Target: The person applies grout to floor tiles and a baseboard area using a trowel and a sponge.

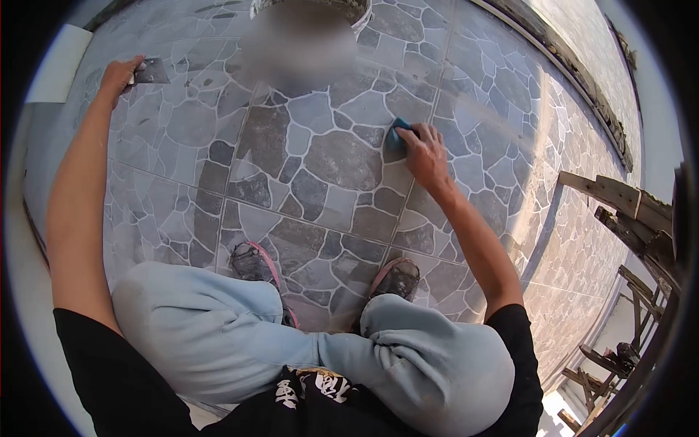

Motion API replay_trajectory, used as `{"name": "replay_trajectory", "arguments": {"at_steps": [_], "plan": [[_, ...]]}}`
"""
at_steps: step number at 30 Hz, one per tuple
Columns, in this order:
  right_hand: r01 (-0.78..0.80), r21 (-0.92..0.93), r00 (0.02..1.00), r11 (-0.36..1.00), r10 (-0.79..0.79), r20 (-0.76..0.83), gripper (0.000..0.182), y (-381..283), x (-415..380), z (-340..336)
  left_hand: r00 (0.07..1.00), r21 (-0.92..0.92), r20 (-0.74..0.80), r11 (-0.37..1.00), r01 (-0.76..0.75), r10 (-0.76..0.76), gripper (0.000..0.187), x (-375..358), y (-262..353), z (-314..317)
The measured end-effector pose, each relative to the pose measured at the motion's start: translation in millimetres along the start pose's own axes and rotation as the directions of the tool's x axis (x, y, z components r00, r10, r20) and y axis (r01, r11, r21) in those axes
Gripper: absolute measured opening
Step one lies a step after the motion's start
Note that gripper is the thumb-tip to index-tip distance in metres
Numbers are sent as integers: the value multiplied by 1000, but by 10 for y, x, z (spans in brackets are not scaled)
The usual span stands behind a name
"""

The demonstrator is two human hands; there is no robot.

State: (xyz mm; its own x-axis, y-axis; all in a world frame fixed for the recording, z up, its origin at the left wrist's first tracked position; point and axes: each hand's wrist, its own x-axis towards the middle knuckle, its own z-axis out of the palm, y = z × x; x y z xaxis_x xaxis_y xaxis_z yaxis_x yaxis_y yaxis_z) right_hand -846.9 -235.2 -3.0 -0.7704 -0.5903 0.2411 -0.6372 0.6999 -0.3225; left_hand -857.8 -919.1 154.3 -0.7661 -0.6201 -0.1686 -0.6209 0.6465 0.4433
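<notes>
Out at the far left, my left hand (119,76) is closed on a putty knife (153,71), its flat grey blade pointing right just over the stone-patterned floor tiles (342,160). My right hand (427,154) presses a blue-green sponge (395,137) onto the floor, right of the middle, close to a joint between tiles. Part of the sponge is hidden by the fingers. Pale lines run between the stone shapes, and a dusty film lies on parts of the tiles.
A bucket (362,16) with a grey-smeared rim stands ahead, partly behind a blurred patch. My shoes (395,279) are on the tiles below my knees. Wooden boards (619,200) jut in from the right. A raised edge (575,65) runs along the upper right.
</notes>
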Motion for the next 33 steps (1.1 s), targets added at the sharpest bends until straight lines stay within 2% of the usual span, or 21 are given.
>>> {"name": "replay_trajectory", "arguments": {"at_steps": [2,3,4,6,8,9,10,12,14,17,18,20,22,23,26,27,28,29,30,32,33], "plan": [[-367,-131,915,921,331,-230,34,542,723,140,992,40,-9,991,-128,128,45,115,241,-269],[-441,-55,861,896,404,-309,35,599,849,144,993,57,-31,992,-110,112,45,161,225,-437],[-517,29,788,856,489,-375,35,550,961,131,977,100,-65,976,-194,201,45,218,231,-600],[-382,108,840,918,394,-373,37,-118,836,-12,946,156,-118,946,-284,303,45,264,287,-836],[-123,242,954,963,182,-239,42,-978,476,178,954,-203,-271,961,-185,127,44,80,107,-738],[47,318,989,947,1,-151,40,-1434,280,345,975,-274,-216,955,-110,51,44,-22,24,-678],[177,425,983,888,-178,-37,39,-1887,98,506,991,-340,-136,939,-42,-5,43,-73,-50,-551],[490,437,833,755,-553,21,38,-2393,-4,881,987,-370,-98,925,86,-131,42,-129,-213,-236],[497,321,862,806,-502,-74,38,-2339,375,1093,994,-329,-40,941,79,-98,42,-169,-325,11],[19,61,970,998,-4,-242,39,-1103,1124,867,1000,-100,1,995,7,-7,44,-213,-520,-55],[-181,-75,928,981,145,-344,35,-442,1168,748,998,-116,-38,993,35,-40,44,-181,-744,-142],[-590,-196,797,784,525,-299,24,716,1072,228,988,-174,-103,980,92,-111,44,-167,-1156,-422],[-770,-153,623,619,678,-391,19,1120,855,-281,979,-217,-118,966,139,-168,44,-298,-1593,-637],[-712,-114,653,693,593,-471,23,942,830,-444,956,-273,-151,940,206,-253,43,-334,-1800,-711],[-319,55,886,946,318,-337,34,-285,695,-171,916,-379,-155,879,290,-370,43,-468,-2074,-621],[-157,126,944,979,187,-274,35,-840,540,67,920,-419,-120,859,294,-374,42,-438,-2052,-558],[7,237,996,971,14,-85,36,-1341,326,312,922,-407,-119,866,292,-368,42,-449,-1906,-474],[280,324,960,903,-261,-102,38,-1738,93,545,948,-298,-109,920,255,-299,43,-506,-1669,-327],[276,332,961,902,-250,-118,38,-1642,100,616,970,-180,-99,963,201,-221,43,-520,-1415,-271],[385,235,923,893,-366,-119,40,-1305,287,709,987,-154,-85,980,123,-137,43,-404,-1229,-247],[47,76,984,996,-33,-175,42,-852,538,584,994,-156,-82,986,58,-71,43,-419,-1220,-261]]}}
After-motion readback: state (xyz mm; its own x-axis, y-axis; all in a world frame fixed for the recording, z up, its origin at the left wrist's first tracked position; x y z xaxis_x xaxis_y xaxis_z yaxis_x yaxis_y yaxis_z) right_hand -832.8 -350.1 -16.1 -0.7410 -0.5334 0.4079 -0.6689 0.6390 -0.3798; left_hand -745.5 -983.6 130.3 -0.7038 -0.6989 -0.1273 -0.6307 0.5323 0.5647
